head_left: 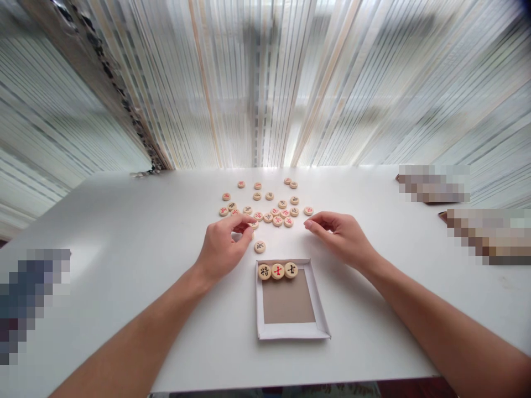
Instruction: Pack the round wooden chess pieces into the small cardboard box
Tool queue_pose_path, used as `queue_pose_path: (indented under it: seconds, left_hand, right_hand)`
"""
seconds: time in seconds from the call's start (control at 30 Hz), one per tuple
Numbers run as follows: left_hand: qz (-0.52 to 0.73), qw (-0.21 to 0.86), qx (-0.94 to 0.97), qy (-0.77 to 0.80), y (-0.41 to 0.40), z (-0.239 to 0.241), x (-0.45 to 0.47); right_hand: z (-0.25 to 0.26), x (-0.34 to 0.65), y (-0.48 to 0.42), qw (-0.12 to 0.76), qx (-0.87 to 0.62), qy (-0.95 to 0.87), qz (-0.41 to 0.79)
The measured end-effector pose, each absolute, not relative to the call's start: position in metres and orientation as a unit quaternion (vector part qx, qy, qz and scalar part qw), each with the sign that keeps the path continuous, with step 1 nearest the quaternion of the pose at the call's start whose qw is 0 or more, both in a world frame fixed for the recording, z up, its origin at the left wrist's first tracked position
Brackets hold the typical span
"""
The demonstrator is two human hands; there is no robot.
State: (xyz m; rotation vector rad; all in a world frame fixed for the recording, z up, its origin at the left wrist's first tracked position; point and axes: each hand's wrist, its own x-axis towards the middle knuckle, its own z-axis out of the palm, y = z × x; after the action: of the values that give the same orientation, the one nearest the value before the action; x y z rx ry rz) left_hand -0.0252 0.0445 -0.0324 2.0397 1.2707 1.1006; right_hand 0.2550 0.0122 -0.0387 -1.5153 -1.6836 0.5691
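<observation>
My left hand is bent at the left edge of a loose group of round wooden Chinese chess pieces. Its thumb and index fingertip close on one piece, which they partly cover. Just below lies a piece with a black character. My right hand hovers right of the group, fingers curled and thumb tip against the index finger, with nothing visible in it. A shallow white box holds a row along its far side: a black-marked piece, a red-marked piece and another black-marked piece.
More red- and black-marked pieces are scattered across the middle of the white table. Blurred-out objects stand at the left edge and at the right. Striped curtains hang behind the table's far edge.
</observation>
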Motion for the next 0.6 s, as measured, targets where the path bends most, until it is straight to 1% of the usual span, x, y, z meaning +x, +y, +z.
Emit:
queue_pose_path:
  seconds: [0.17,0.4,0.6]
  left_hand:
    - [0.403,0.252,0.749,0.461,0.043,-0.032,-0.024]
    - [0.408,0.254,0.748,0.458,0.043,-0.030,-0.024]
    - [0.409,0.256,0.750,0.452,0.043,-0.030,-0.023]
  right_hand:
    - [-0.024,0.257,0.035,0.378,-0.622,-0.647,0.228]
    - [-0.022,0.241,0.070,0.310,-0.656,-0.654,0.213]
    - [-0.024,0.228,0.083,0.254,-0.674,-0.665,0.195]
